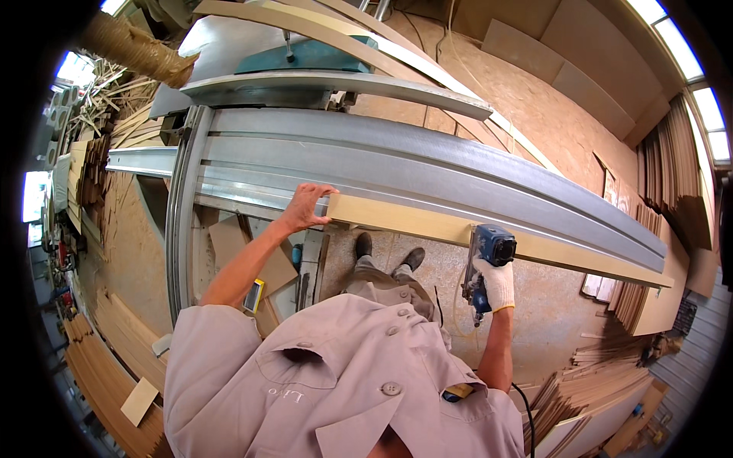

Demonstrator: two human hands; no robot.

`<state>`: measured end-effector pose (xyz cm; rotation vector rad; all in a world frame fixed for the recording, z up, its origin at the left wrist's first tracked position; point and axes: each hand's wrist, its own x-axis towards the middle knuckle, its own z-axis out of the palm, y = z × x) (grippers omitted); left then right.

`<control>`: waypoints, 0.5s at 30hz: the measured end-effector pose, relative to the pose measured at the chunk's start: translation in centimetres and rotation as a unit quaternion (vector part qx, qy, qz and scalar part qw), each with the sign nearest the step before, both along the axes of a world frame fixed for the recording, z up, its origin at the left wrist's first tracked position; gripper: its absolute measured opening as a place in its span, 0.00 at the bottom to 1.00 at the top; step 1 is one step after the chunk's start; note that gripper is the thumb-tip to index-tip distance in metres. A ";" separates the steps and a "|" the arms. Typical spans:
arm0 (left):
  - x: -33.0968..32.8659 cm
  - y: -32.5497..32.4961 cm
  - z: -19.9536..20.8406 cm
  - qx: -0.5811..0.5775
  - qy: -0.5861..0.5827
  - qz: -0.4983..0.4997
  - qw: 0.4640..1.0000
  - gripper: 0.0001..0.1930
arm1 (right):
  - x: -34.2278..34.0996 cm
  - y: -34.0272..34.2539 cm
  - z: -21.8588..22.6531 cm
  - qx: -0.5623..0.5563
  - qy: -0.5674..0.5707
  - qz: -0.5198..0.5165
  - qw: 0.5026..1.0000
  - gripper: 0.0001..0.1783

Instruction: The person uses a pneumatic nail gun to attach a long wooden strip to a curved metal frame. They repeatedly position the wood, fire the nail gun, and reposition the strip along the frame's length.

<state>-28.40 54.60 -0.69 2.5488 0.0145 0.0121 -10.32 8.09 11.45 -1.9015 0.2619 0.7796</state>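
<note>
A long, narrow strip of pale wood (405, 217) lies along the near edge of the grey metal table (366, 153). My bare left hand (307, 208) pinches the strip's left end, with thumb and fingers on opposite sides. In a white work glove, my right hand (496, 284) wraps around the handle of a blue nail gun (492, 243). The gun's black-capped head sits over the strip, right of its middle. Whether its nose touches the wood is hidden beneath the tool.
A metal fence (336, 82) runs across the table's far side, with long boards (328, 32) behind it. Stacked panels (603, 397) stand at the lower right, more boards (114, 382) at the lower left. A dark cord (525, 412) hangs beside my right arm.
</note>
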 end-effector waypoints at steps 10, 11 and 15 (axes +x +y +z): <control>-0.3 0.2 -0.1 -0.004 -0.008 -0.002 1.000 0.41 | 1.0 -3.5 -0.2 -0.014 -0.039 -0.024 0.999 0.11; -0.2 0.2 -0.2 -0.004 -0.014 -0.003 1.000 0.41 | 1.0 -3.2 0.4 -0.011 -0.026 -0.031 0.999 0.11; 0.0 0.2 -0.2 -0.055 0.026 0.001 0.998 0.42 | -1.3 -1.0 1.1 0.000 0.014 -0.049 0.999 0.09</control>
